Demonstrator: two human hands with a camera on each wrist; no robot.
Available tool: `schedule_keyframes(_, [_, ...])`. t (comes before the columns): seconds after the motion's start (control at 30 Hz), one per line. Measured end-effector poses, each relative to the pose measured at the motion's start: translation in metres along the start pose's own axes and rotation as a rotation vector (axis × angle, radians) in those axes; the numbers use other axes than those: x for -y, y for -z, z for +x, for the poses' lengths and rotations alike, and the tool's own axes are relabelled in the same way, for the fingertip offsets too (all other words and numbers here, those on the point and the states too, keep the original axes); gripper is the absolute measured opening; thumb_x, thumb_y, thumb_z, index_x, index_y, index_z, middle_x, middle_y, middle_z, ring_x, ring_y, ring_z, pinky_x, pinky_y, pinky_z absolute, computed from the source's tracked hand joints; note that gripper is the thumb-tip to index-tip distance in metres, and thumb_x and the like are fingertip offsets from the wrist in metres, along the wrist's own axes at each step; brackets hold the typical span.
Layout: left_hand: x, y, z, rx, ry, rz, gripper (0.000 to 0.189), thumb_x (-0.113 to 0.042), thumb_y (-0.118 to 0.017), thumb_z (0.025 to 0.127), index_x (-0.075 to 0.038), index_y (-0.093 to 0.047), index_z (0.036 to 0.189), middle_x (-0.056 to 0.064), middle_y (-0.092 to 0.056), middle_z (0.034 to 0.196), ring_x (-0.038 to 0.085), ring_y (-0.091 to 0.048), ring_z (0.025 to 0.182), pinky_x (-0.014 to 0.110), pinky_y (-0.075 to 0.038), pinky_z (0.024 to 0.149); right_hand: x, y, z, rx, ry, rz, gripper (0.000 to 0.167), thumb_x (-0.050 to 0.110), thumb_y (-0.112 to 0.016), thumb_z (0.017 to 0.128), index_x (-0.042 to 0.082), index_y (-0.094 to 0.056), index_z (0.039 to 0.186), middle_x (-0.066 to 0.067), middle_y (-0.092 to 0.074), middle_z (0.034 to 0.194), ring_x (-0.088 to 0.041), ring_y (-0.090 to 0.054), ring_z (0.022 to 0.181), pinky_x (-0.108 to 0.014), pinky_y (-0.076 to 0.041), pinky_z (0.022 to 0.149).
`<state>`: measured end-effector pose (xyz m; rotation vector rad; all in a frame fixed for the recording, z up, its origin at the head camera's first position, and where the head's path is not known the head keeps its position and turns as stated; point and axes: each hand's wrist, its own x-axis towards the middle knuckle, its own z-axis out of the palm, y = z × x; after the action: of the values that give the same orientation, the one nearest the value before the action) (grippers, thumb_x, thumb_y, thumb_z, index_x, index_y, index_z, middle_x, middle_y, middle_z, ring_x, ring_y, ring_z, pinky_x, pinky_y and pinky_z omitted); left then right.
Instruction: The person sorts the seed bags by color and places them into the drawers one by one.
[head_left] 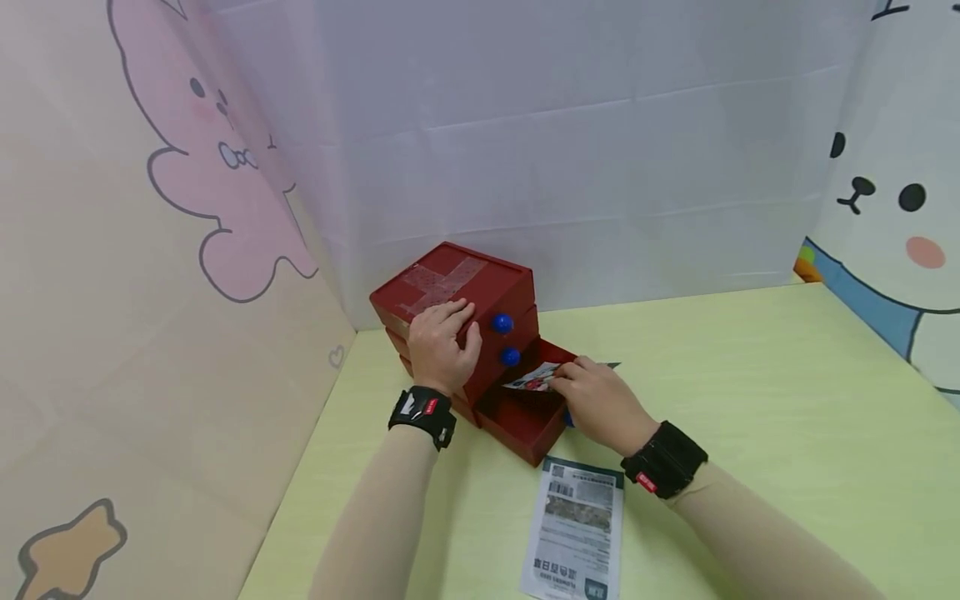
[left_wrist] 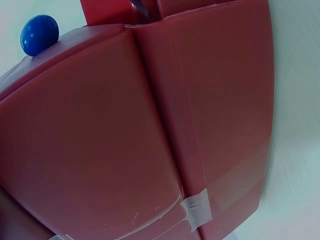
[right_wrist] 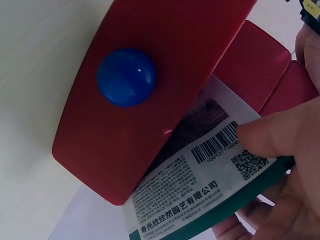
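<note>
A red box of stacked drawers [head_left: 498,283] stands against the back curtain, its lowest drawer [head_left: 517,417] pulled out. My left hand [head_left: 444,346] rests on the box's top near the front left edge, fingers laid over the surface. Between thumb and fingers, my right hand [head_left: 600,400] pinches a seed packet [right_wrist: 200,170] that slants over the open drawer. In the right wrist view, the packet's printed back with barcode and green edge shows behind the drawer front with its blue knob [right_wrist: 126,77]. The left hand is out of sight in its own wrist view.
A second seed packet [head_left: 576,525] lies printed side up on the pale yellow table [head_left: 750,417], in front of the drawer. Two more blue knobs [head_left: 502,323] mark the upper drawers. Clear tape [left_wrist: 197,209] crosses the box. Patterned curtains [head_left: 585,167] border the table.
</note>
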<state>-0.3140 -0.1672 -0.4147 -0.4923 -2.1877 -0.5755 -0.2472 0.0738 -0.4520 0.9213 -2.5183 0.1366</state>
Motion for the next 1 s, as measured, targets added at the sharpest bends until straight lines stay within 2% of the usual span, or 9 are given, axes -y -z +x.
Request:
schedule_keyframes(0.37, [-0.002, -0.004, 0.000, -0.028, -0.017, -0.007, 0.033, -0.028, -0.061, 0.086, -0.011, -0.074, 0.111, 0.005, -0.070, 0.113, 0.023, -0.063, 0.107, 0.041, -0.044, 0.096, -0.002, -0.010, 0.012, 0.080, -0.007, 0.032, 0.024, 0.009, -0.073, 0.080, 0.005, -0.073, 0.104, -0.011, -0.068, 0.101, -0.026, -0.057, 0.088, -0.036, -0.052, 0.078])
schedule_keyframes(0.57, [-0.002, -0.005, 0.000, -0.031, -0.015, -0.013, 0.033, -0.027, -0.060, 0.086, -0.010, -0.074, 0.111, 0.005, -0.070, 0.113, 0.023, -0.062, 0.108, 0.041, -0.044, 0.097, -0.001, -0.018, 0.015, 0.085, 0.004, 0.065, 0.020, 0.006, -0.066, 0.083, 0.005, -0.075, 0.100, -0.010, -0.068, 0.098, -0.025, -0.058, 0.083, -0.036, -0.052, 0.072])
schedule_keyframes(0.73, [-0.002, -0.005, -0.001, -0.029, -0.016, -0.014, 0.033, -0.027, -0.061, 0.086, -0.010, -0.074, 0.111, 0.006, -0.070, 0.113, 0.024, -0.063, 0.107, 0.041, -0.044, 0.097, 0.000, -0.024, 0.019, 0.124, -0.007, 0.079, 0.018, 0.009, -0.067, 0.082, 0.006, -0.076, 0.098, -0.009, -0.068, 0.094, -0.023, -0.056, 0.079, -0.033, -0.051, 0.068])
schedule_keyframes(1.0, [-0.003, -0.005, -0.001, -0.047, -0.023, -0.031, 0.032, -0.024, -0.060, 0.086, -0.008, -0.074, 0.110, 0.007, -0.070, 0.112, 0.025, -0.063, 0.107, 0.042, -0.044, 0.096, 0.002, -0.028, 0.026, 0.242, -0.061, 0.117, 0.021, 0.014, -0.069, 0.081, 0.008, -0.076, 0.100, -0.009, -0.068, 0.100, -0.024, -0.058, 0.086, -0.037, -0.053, 0.080])
